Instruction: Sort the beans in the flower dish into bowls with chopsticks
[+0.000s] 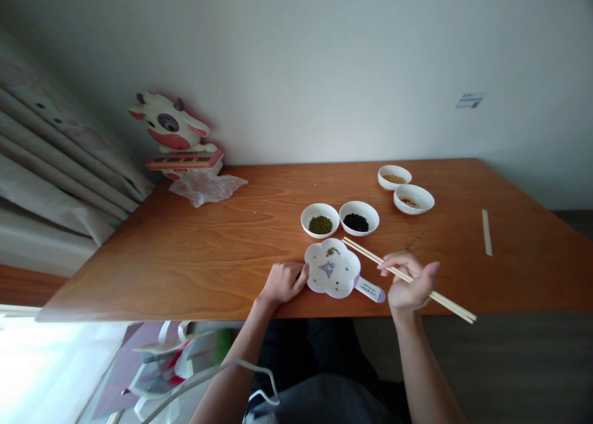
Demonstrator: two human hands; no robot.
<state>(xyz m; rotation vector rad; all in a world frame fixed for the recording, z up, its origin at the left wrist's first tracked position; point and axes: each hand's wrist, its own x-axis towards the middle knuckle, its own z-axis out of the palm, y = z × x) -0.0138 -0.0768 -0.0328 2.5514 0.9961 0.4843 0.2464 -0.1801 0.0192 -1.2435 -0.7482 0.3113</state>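
My right hand [411, 283] is closed around a pair of wooden chopsticks [447, 301], whose tips point left over the table near a bowl of black beans [356, 222]. My left hand [286, 282], with fingers curled, holds the left rim of a white flower-shaped dish [340, 282] with a lilac edge and a short handle [369, 289]. A few small green beans [332, 251] lie in the dish's upper part, and a cartoon figure is printed at its middle. Just behind the dish stands a bowl of green beans [320, 225], beside the black ones.
Farther back on the right are a bowl of yellowish grains [395, 179] and a bowl with a few reddish-brown pieces [409, 202]. A pale strip [487, 232] lies at the far right. At the back left, a cow-shaped toy keyboard [178, 139] stands behind a crumpled plastic bag [204, 189].
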